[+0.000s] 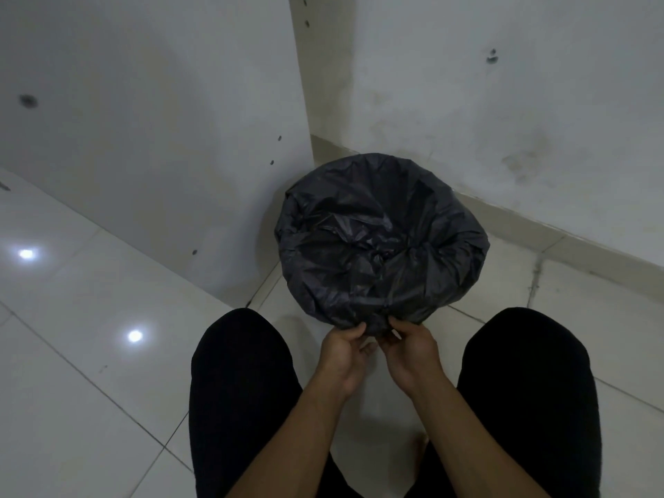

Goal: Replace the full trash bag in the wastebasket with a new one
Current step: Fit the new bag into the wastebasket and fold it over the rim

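Observation:
A round wastebasket stands on the floor in a wall corner, wholly covered by a black trash bag (pixel 381 242) stretched over its rim and sagging into the opening. The basket's own wall is hidden under the plastic. My left hand (pixel 345 348) and my right hand (pixel 409 348) meet at the near edge of the bag, below the rim. The fingertips of both hands pinch the bunched black plastic there. What lies inside the bag cannot be made out.
White walls close the corner behind and left of the basket, with a beige skirting (pixel 539 224) along the right wall. Glossy white floor tiles (pixel 90 318) spread to the left. My two knees in black trousers (pixel 244 389) flank my arms.

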